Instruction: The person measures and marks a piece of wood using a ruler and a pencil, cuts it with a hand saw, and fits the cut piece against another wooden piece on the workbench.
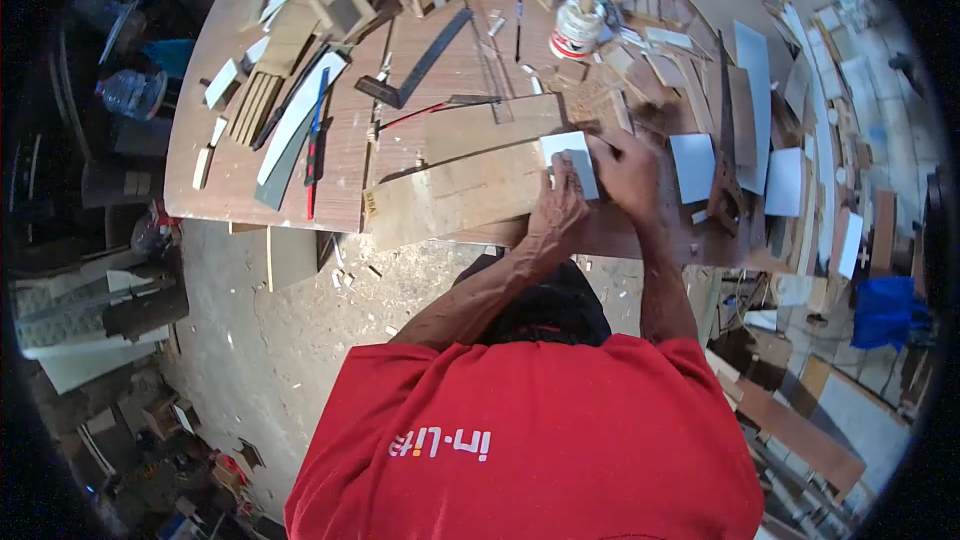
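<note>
My left hand point(562, 202) rests its fingertips on a small white rectangular piece point(577, 148), holding it at the right end of a pale wooden plank point(460, 190). Just to the right, my right hand point(630, 172) is closed in a fist by the white piece's right edge. Whatever lies inside those fingers is hidden. A second flat board point(490, 127) lies behind the plank. The plank's left end reaches past the front edge of the wooden table point(345, 170).
A white glue tub point(577, 28) stands at the back. Left of it lie a black try square point(420, 62) and a red-blue pen-like tool point(316, 145). On the right are a handsaw point(724, 140), a white panel point(692, 168) and many offcuts. Wood scraps litter the floor point(260, 340).
</note>
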`<state>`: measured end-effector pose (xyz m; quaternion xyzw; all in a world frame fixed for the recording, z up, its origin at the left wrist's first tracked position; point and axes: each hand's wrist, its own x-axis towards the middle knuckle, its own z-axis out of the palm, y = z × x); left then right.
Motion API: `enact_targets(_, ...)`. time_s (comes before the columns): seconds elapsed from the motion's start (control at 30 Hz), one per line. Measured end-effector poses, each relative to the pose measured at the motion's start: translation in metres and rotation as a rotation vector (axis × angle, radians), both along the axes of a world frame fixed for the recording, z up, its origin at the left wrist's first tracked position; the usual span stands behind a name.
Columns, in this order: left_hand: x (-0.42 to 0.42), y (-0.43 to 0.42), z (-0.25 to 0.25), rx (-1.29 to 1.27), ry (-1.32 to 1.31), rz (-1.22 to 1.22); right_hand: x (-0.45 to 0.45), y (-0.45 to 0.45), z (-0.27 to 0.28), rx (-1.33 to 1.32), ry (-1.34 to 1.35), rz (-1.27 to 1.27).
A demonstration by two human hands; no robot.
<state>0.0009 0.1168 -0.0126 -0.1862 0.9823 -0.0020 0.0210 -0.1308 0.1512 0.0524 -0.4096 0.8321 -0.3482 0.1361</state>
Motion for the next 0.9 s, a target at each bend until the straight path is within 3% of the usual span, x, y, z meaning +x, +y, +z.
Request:
enact_targets(0.07,0.001,0.005,0.002,-0.017,-0.099,0.009,0.019,-0.058,-0.008,-0.022,0.227,0.222)
enact_targets(0.13,0.003,0.007,-0.004,0.332,0.05,-0.046,0.045,-0.117,-0.02,-0.156,0.172,0.378)
enact_targets(0.17,0.001,-0.001,0.029,0.321,-0.209,-0.099,0.054,-0.146,-0.037,-0.151,0.219,0.446)
enact_targets(0.2,0.003,-0.004,0.027,0.319,-0.203,-0.078,0.06,-0.171,-0.053,-0.146,0.268,0.512)
enact_targets(0.23,0.004,0.0,0.024,0.498,-0.143,-0.037,0.068,-0.187,-0.057,-0.148,0.269,0.533)
enact_targets(0.27,0.004,0.003,0.021,0.679,-0.079,0.003,0.076,-0.2,-0.061,-0.138,0.741,0.572)
enact_targets(0.3,0.001,0.002,0.021,0.682,-0.071,0.024,0.08,-0.213,-0.067,-0.133,1.217,0.589)
enact_targets(0.33,-0.003,0.002,0.024,0.715,-0.09,0.07,0.077,-0.229,-0.083,-0.142,1.215,0.609)
enact_targets(0.4,-0.01,0.007,0.026,0.791,-0.133,0.157,0.07,-0.254,-0.123,-0.11,-0.023,0.819)
enact_targets(0.43,-0.013,0.011,0.021,0.805,-0.125,0.174,0.074,-0.261,-0.117,-0.098,-0.028,0.838)
enact_targets(0.5,-0.02,0.019,0.013,0.532,0.003,0.119,0.081,-0.274,-0.104,0.137,0.671,0.956)
enact_targets(0.63,-0.037,0.031,0.001,0.297,0.047,0.184,0.083,-0.29,-0.091,0.243,0.714,1.201)
enact_targets(0.7,-0.048,0.038,-0.019,0.123,0.231,0.306,0.092,-0.29,-0.075,0.39,0.656,1.072)
enact_targets(0.9,-0.042,0.027,0.022,0.076,-0.038,0.316,0.096,-0.284,-0.052,0.398,0.811,1.265)
